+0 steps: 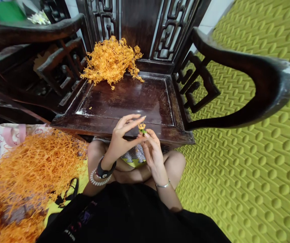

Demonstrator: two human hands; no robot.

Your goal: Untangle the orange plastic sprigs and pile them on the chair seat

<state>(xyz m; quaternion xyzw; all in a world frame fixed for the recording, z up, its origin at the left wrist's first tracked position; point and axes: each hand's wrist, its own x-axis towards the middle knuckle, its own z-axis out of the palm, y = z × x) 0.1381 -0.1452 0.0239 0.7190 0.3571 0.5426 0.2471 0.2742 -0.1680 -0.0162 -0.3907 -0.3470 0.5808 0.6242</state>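
Our right hand (155, 152) pinches small orange-and-green piece (142, 128) near front edge of chair seat (132, 98); our left hand (122, 135) spread beside it. We see orange tangle (112, 60) at seat's back.

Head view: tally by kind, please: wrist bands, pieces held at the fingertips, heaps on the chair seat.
Wrist bands: 3 (black band, pale coiled bracelet, silver bangle)
Small orange-and-green piece held at the right hand: 1
Orange heap on the chair seat: 1
Total: 5
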